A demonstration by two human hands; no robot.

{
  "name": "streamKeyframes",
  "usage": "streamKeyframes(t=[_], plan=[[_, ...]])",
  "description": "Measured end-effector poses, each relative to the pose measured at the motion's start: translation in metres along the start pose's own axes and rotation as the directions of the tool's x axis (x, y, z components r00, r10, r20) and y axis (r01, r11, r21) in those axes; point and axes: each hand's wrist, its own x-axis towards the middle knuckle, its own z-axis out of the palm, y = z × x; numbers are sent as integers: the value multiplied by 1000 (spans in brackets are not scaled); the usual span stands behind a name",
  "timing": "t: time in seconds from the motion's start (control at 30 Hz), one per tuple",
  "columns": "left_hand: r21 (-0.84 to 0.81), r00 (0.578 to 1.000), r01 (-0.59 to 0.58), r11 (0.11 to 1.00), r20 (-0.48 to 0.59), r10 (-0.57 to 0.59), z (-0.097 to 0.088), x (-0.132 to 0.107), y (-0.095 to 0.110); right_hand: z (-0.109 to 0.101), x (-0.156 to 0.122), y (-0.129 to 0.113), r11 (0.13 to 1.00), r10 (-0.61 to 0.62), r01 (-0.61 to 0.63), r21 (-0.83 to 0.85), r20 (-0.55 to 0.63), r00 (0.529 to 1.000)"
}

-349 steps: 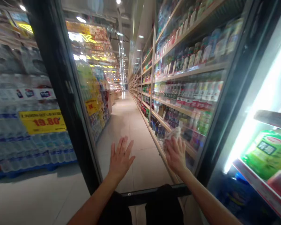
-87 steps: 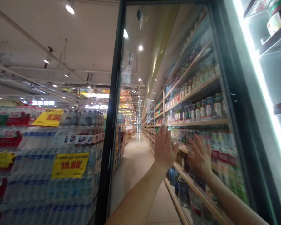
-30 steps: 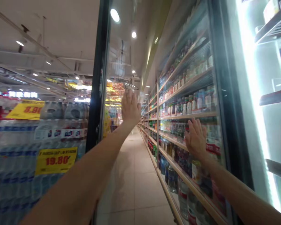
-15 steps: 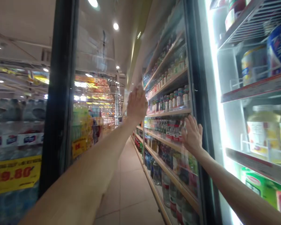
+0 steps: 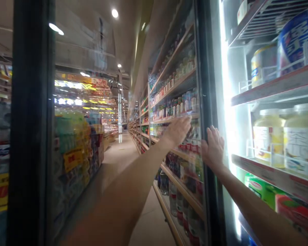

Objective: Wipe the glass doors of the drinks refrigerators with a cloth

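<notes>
A tall glass door (image 5: 92, 51) with dark frame edges fills the middle of the head view. My left hand (image 5: 176, 131) reaches across it with fingers stretched out, slightly blurred; whether it touches the glass I cannot tell. My right hand (image 5: 213, 147) is at the dark frame (image 5: 205, 85) on the right side, fingers up and thumb apart. Both hands are open and hold nothing. Just right of my right hand is a lit cooler with bottles of pale yellow drink (image 5: 268, 138) on a wire-fronted shelf (image 5: 274, 169).
Shelves of bottles (image 5: 179, 106) show in the glass, along a tiled aisle floor (image 5: 118, 150). Stacked drink packs with a yellow sign (image 5: 73, 159) stand to the left. Higher in the cooler is a large blue container (image 5: 297, 41); green and red packs (image 5: 295, 212) lie low.
My left hand has moved right and slightly down, closer to my right hand. My right hand has shifted to the dark frame. The left frame edge and the cooler have moved left in view.
</notes>
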Motion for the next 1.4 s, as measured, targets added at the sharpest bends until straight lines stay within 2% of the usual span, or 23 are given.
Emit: streamKeyframes(t=[0.07,0.1,0.17,0.23,0.3,0.37,0.4,0.47,0.53,0.57,0.6,0.63,0.7,0.73,0.77,0.83,0.93,1.0,1.13,1.17,1.23,1.33,1.4], plan=[[-25,979,-181,983,92,182,16,-21,33,-3,-5,5,1000,-12,12,6,-17,1000],[-48,952,-273,961,128,277,22,-29,46,-5,-7,7,1000,-23,23,9,-23,999],[-78,911,-370,926,162,378,28,-35,57,-7,-11,12,999,-31,31,16,-31,999],[-71,923,-345,936,155,351,24,-26,50,-9,-14,16,999,-21,22,24,-37,999],[-40,964,-232,972,121,236,17,-15,35,-8,-18,17,999,-8,10,34,-47,999],[-19,982,-159,987,96,160,12,-16,26,-6,-24,16,999,1,1,45,-39,999],[-19,981,-164,986,98,165,12,-22,27,-5,-27,15,999,2,-1,49,-34,999],[-46,940,-311,949,130,314,15,-44,35,-2,-36,11,999,-10,10,50,-10,1000],[-83,832,-526,847,159,532,19,-65,43,2,-44,7,999,-30,29,39,16,999],[-84,787,-589,803,163,595,19,-73,44,3,-48,5,999,-39,38,34,27,999],[-63,782,-602,796,159,603,18,-77,41,4,-51,3,999,-42,41,29,37,998],[-20,821,-556,831,143,553,14,-79,35,5,-55,1,999,-39,38,25,43,998],[83,943,-331,940,76,325,5,-82,22,5,-63,-5,999,-40,39,22,52,998],[123,978,-207,971,36,204,0,-88,16,5,-67,-9,999,-44,43,22,60,997],[150,993,-113,982,1,114,-4,-97,14,5,-72,-14,999,-51,49,23,72,996],[166,997,-71,984,-18,75,-9,-127,19,6,-81,-26,997,-78,75,35,100,992],[135,963,-268,954,48,264,-12,-178,37,9,-91,-48,991,-126,120,60,118,985],[132,952,-305,943,65,299,-15,-194,39,12,-93,-60,987,-151,142,79,121,981],[199,999,-49,979,10,48,-27,-193,22,14,-92,-71,988,-135,124,89,134,982],[194,999,-36,980,21,32,-29,-196,21,14,-93,-72,989,-129,118,85,137,982],[128,986,-149,980,89,139,-31,-213,26,16,-98,-74,987,-145,135,84,134,980],[-13,903,-397,918,175,393,-33,-245,38,18,-113,-80,976,-212,201,90,134,968],[-21,895,-413,910,174,410,-36,-254,36,20,-125,-86,970,-234,221,99,150,961]])
